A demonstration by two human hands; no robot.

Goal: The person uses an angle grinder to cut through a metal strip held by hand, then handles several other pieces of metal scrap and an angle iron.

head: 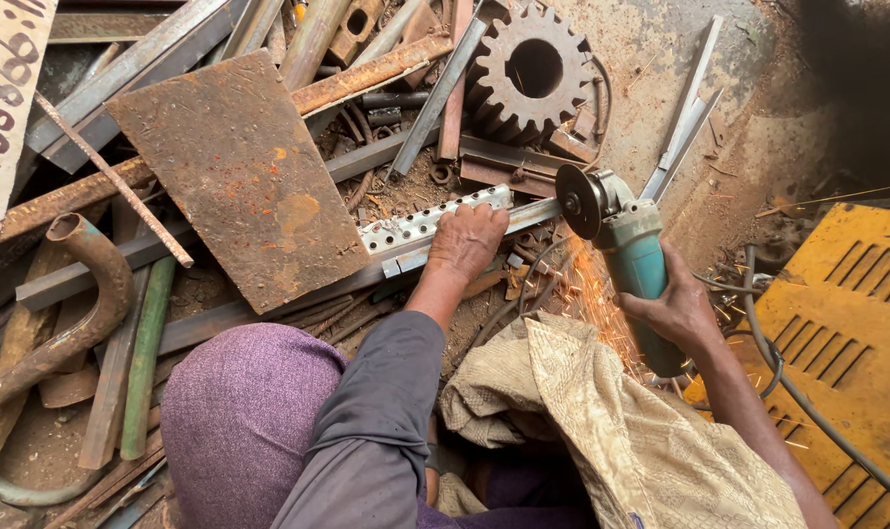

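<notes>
A: Setting recorded first. A dirt floor [651, 59] is seen from above, heaped with rusty scrap: bars, angle irons and pipes are piled across the left and far side. A rusty flat plate [239, 176] is laid tilted over the pile at centre left. A large toothed gear [531, 71] is noted at far centre. A bent pipe [83, 294] is curled at the left, with a green rod [146, 362] just beside it.

B: And the right side?

A: A yellow slotted panel [846, 313] is seen at near right, with a dark cable [788, 382] run across it. A tan cloth [621, 431] is draped over the person's lap, near centre.

B: Left hand?

A: The left hand [468, 240] is pressed palm down, fingers curled, on a perforated metal strip [425, 223]. The strip is laid across a long steel bar [269, 304] in the middle of the pile.

B: Right hand?

A: The right hand [675, 309] is closed around the body of a teal angle grinder [633, 260]. Its disc [579, 201] is held at the right end of the strip, just right of the left hand. Orange sparks [592, 294] are thrown downward toward the cloth. Exact contact point between disc and metal cannot be resolved.
</notes>
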